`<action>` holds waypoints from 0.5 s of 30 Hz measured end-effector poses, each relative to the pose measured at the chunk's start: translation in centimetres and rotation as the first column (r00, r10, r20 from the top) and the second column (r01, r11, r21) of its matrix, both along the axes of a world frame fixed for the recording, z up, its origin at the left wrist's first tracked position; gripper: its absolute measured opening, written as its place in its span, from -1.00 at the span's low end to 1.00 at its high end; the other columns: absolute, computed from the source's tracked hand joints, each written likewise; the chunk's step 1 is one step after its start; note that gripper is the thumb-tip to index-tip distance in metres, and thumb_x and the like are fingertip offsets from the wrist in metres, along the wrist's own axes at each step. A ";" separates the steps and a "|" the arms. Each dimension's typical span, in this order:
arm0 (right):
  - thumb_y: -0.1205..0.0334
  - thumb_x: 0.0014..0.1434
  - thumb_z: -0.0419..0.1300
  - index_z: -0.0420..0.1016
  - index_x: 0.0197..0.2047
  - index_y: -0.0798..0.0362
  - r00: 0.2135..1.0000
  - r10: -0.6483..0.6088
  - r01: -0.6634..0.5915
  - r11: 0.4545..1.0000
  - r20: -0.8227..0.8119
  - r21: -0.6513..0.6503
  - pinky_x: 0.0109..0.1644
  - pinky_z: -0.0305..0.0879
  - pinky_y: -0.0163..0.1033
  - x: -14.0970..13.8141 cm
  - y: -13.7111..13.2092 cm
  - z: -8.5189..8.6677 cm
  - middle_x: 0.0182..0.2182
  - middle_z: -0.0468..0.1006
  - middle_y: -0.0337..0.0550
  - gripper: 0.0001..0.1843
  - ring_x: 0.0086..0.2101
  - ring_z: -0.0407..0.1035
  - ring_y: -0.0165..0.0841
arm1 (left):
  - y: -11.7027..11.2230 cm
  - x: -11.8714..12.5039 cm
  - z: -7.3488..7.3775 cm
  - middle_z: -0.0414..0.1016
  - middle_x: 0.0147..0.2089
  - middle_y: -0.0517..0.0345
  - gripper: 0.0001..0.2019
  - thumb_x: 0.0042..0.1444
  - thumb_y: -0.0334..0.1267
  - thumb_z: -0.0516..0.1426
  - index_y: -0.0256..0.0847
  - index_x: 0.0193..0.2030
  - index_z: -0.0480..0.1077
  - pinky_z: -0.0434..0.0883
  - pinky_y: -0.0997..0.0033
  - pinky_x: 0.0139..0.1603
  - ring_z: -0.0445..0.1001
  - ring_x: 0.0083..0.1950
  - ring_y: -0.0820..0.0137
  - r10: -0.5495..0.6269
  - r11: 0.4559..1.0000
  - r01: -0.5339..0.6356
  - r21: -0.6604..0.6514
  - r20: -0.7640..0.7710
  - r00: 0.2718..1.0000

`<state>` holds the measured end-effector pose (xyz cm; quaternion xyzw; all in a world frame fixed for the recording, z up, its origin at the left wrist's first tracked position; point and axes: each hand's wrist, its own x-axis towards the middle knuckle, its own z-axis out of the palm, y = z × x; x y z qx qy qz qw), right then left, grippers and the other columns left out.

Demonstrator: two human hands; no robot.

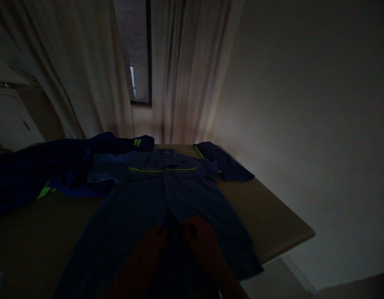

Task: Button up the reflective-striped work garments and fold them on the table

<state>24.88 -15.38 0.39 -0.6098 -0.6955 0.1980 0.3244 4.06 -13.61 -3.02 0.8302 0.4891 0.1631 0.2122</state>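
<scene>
A dark blue work shirt [192,195] lies front up, its collar toward the window and yellow-green piping across the chest. Low on its front, where the two edges part, both of my hands are at work. My left hand [153,243] is closed on the left edge of the opening. Just across the gap, my right hand [200,234] has its fingers curled and pinched on the other edge. The picture is very dark, so any button between the fingers is hidden.
The shirt lies on a brown table [273,220] with a rounded corner at the right. Another dark blue garment [70,162] with green strips lies at the left, and folded blue cloth [226,162] sits at the right back. Curtains [192,74] and a wall [304,124] stand behind.
</scene>
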 end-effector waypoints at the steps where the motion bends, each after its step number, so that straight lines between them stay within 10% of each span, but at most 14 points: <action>1: 0.36 0.24 0.14 0.54 -0.14 0.02 0.997 0.016 -0.015 1.000 -0.077 0.012 -0.13 0.27 -0.26 0.0 0.1 0.0 -0.26 0.62 -0.16 -0.82 -0.24 0.49 -0.32 | 0.5 0.0 0.8 0.59 0.04 0.03 -0.53 0.27 -0.46 -0.13 -0.07 0.04 0.55 0.47 0.30 0.03 0.58 0.00 0.22 -0.032 0.999 0.032 -0.024 -0.003 0.999; 7: 0.22 0.34 0.11 0.53 -0.23 0.04 0.970 0.077 -0.086 0.996 -0.232 -0.028 -0.20 0.25 -0.28 -0.5 0.4 -1.5 -0.34 0.56 -0.21 -0.82 -0.30 0.42 -0.35 | 3.6 0.4 4.4 0.57 -0.09 0.09 -0.78 0.18 -0.39 0.04 -0.13 -0.19 0.51 0.35 0.36 -0.05 0.52 -0.08 0.29 -0.270 0.959 0.268 -0.097 -0.012 0.963; 15: 0.33 0.11 0.26 0.51 -0.25 0.04 0.994 0.057 -0.053 0.997 -0.096 0.047 -0.23 0.20 -0.29 -0.8 -0.4 -2.3 -0.36 0.53 -0.24 -0.90 -0.33 0.39 -0.37 | 4.0 0.3 2.1 0.55 -0.20 0.22 -0.90 0.12 -0.26 0.13 -0.12 -0.22 0.42 0.32 0.45 -0.19 0.47 -0.21 0.37 -0.178 0.966 0.199 -0.167 0.132 0.975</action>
